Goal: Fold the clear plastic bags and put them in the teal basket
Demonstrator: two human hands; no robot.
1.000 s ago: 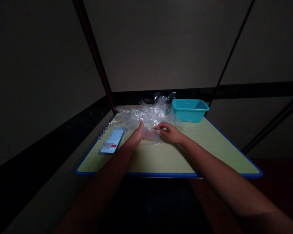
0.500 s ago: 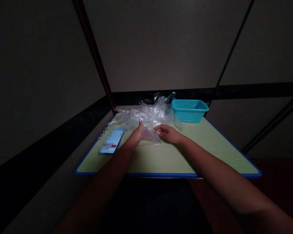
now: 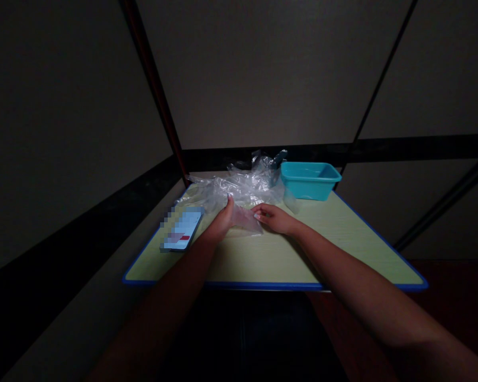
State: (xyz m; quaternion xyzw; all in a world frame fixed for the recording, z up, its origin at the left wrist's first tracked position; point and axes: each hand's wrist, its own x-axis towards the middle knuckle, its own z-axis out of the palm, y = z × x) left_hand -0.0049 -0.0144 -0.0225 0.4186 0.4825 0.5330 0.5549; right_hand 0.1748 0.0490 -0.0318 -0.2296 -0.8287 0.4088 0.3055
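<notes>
Between my two hands, a clear plastic bag hangs a little above the table. My left hand is closed on the bag's left side, thumb pointing up; its other fingers are hidden behind the plastic. With thumb and fingertips, my right hand pinches the bag's upper right edge. Right behind the hands lies a loose heap of crumpled clear plastic bags, spread across the back of the table.
A turquoise plastic basin stands at the table's back right corner. A phone with a lit, partly blurred screen lies left of my left hand. The pale table has a blue edge, and walls rise behind it and to the left.
</notes>
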